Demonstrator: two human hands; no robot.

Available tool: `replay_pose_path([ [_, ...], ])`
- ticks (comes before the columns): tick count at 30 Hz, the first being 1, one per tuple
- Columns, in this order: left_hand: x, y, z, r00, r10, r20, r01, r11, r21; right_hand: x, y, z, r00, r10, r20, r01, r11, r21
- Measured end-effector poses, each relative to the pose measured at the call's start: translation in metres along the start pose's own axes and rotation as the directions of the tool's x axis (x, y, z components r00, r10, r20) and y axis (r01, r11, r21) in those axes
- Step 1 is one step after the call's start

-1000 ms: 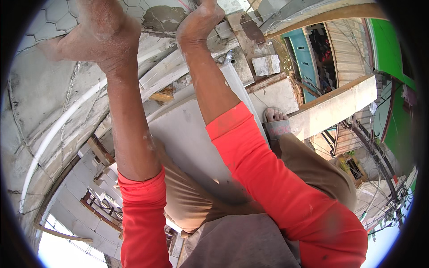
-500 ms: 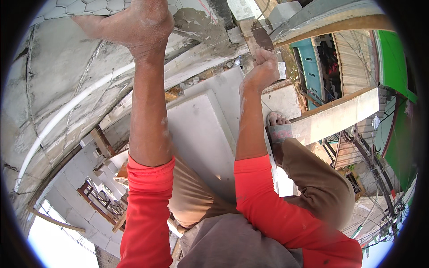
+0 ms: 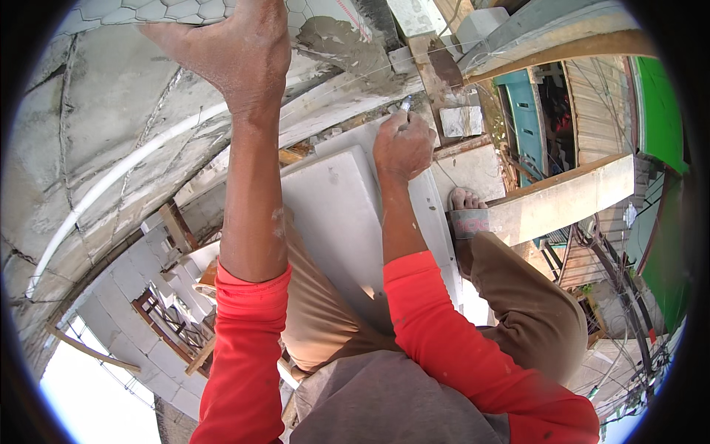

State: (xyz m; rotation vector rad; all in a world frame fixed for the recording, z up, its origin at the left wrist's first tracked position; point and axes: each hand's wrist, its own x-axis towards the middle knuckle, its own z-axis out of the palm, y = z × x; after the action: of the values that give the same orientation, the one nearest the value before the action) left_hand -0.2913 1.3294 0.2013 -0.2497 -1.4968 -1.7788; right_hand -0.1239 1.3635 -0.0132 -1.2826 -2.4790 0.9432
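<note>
Grey sandal (image 3: 471,223), foot (image 3: 460,198) inside, near right hand (image 3: 404,148)

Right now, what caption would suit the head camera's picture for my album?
Left hand at the hexagonal wire mesh, right hand curled near the pale slab, one foot in a slide sandal.

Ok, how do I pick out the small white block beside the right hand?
Start at the teal panel, upper right. Go left toward the right hand; the block shows between the two. It is small and chunky with a rough, mottled face, unlike the long, smooth slab left of the hand.
</note>
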Motion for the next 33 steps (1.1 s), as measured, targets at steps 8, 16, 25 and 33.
replay_pose_path([
  [8, -0.067, 0.047, -0.083, 0.935, -0.322, 0.151, 0.183, 0.8, 0.572, 0.008, 0.002, -0.002, 0.999, 0.002, -0.036, -0.003, 1.0, -0.031],
  [16, -0.22, 0.079, -0.184, 0.807, -0.583, 0.09, 0.029, 0.191, 0.981, 0.0, -0.012, -0.007, 1.0, 0.019, 0.002, -0.019, 1.0, 0.024],
  [25, -0.225, 0.073, -0.185, 0.865, -0.487, 0.121, -0.105, 0.06, 0.993, 0.072, 0.021, 0.016, 0.972, 0.201, 0.122, -0.235, 0.813, 0.532],
  [33, -0.223, 0.07, -0.181, 0.877, -0.459, 0.14, -0.12, 0.072, 0.99, 0.184, 0.005, 0.033, 0.874, 0.341, 0.346, -0.456, 0.332, 0.826],
])
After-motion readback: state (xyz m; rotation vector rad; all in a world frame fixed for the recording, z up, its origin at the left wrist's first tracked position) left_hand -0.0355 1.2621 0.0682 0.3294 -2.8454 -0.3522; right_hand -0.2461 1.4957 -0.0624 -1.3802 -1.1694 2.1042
